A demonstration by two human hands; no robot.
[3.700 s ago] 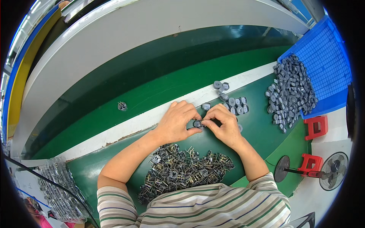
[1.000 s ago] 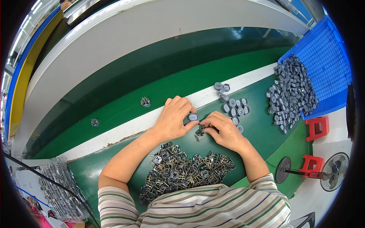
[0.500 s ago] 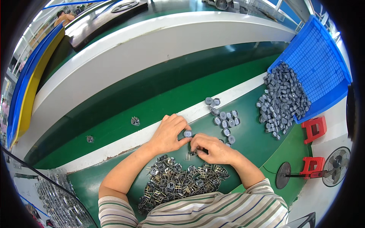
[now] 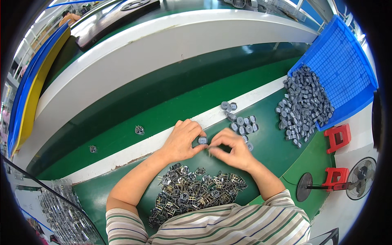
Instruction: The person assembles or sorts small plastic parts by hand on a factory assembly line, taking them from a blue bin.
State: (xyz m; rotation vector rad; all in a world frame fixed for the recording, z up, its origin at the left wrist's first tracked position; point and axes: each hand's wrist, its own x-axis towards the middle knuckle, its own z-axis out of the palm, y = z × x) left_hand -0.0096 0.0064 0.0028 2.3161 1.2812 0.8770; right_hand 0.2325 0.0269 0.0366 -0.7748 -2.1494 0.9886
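Observation:
My left hand pinches a small grey plastic housing between thumb and fingers, above the green tabletop. Just to the right of it, my right hand has thumb and forefinger drawn together close to my left thumb. Its fingertips are blurred, and I cannot make out what is between them. Below both hands lies a heap of small metal-pinned parts, near my body. Several loose grey housings are grouped beyond my right hand.
A blue basket lies tipped at the right, a large pile of grey housings at its mouth. Two small parts, one nearer, sit on the green strip past the white ledge. Red stools and a fan stand right.
My right hand has come up from the edge of the pinned-parts heap toward my left hand. The two parts on the green strip have shifted slightly left. My left hand still holds the housing.

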